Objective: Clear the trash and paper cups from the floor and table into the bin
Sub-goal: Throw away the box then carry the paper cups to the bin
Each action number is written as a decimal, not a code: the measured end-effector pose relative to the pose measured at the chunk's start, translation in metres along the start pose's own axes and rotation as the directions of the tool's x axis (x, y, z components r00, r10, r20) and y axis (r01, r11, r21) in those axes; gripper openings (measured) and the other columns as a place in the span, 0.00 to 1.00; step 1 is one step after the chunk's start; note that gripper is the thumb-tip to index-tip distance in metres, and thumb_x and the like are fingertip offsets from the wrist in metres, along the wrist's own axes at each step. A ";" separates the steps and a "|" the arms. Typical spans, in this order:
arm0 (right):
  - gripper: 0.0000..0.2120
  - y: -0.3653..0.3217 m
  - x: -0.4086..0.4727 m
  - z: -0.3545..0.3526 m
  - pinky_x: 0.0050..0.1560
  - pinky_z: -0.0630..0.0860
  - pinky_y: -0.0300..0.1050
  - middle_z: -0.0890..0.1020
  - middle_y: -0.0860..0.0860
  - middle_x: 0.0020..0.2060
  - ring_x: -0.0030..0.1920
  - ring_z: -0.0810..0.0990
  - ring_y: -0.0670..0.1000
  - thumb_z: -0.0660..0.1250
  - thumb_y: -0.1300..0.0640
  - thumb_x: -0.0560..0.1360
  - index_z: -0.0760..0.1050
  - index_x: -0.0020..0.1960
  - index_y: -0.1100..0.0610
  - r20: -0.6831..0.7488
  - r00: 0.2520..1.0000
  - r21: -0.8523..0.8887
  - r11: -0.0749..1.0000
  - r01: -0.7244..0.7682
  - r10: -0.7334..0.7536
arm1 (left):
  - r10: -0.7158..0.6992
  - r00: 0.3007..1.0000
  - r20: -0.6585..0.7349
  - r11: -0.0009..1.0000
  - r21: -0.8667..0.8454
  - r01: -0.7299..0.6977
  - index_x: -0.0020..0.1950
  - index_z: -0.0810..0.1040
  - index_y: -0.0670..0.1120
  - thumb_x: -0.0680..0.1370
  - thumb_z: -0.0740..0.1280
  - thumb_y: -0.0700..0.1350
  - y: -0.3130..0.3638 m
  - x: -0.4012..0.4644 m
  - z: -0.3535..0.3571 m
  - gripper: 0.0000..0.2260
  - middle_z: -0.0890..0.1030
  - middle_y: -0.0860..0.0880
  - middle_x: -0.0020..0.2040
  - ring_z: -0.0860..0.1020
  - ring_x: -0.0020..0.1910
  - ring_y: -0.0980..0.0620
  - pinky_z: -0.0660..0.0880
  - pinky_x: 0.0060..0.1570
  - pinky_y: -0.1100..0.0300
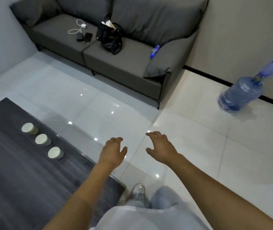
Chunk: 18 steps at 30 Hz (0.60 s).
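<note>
Paper cups: three paper cups, far (29, 128), middle (42, 139) and near (55, 152), stand upright in a diagonal row on the dark table (16, 171), at about 9 o'clock from the hands. They sit close to the table's floor-side edge, probably left where people on the sofa could reach them.

Left hand: the left hand (112, 151) hovers palm down beyond the table's corner, fingers loosely curled, holding nothing. It seems ready for a reach towards the cups.

Right hand: the right hand (160, 147) hangs over bare floor at 3 o'clock from the left hand, fingers spread and slightly bent, also empty.

Sofa: the grey sofa (124, 63) lies at 12 o'clock, carrying a black bag (110, 38), a charger cable (77, 29) and a small blue bottle (155, 51) against the armrest.

Water jug: a large blue water jug (242, 95) stands by the wall at 2 o'clock.

Bin: none in view; no floor trash shows either.
</note>
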State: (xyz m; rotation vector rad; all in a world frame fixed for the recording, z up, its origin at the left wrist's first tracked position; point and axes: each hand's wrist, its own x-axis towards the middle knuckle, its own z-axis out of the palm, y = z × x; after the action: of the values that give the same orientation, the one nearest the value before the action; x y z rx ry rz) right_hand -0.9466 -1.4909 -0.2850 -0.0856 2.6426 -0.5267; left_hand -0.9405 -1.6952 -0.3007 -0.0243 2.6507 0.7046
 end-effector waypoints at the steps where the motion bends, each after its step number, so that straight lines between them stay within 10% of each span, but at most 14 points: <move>1: 0.29 -0.003 0.015 -0.006 0.61 0.71 0.52 0.61 0.50 0.72 0.68 0.63 0.56 0.63 0.51 0.76 0.57 0.75 0.48 0.016 1.000 -0.006 1.000 0.014 -0.014 | -0.024 1.000 -0.006 1.000 -0.014 0.024 0.72 0.65 0.45 0.80 0.60 0.51 -0.002 0.010 -0.006 0.22 0.69 0.45 0.69 0.67 0.67 0.47 0.69 0.65 0.54; 18: 0.29 -0.095 0.277 -0.103 0.63 0.70 0.52 0.61 0.50 0.73 0.69 0.63 0.55 0.63 0.51 0.76 0.57 0.75 0.48 0.345 0.830 -0.217 0.823 0.525 -0.438 | -0.557 0.806 -0.200 0.813 -0.331 0.479 0.73 0.64 0.45 0.80 0.59 0.51 -0.024 0.142 -0.079 0.22 0.69 0.45 0.69 0.66 0.68 0.46 0.66 0.66 0.54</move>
State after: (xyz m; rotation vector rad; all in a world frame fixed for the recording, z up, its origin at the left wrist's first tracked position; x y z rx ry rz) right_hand -1.2431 -1.5817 -0.2771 -0.8900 2.3813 -0.2277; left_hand -1.0979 -1.7421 -0.3031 -0.9716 2.5885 0.8995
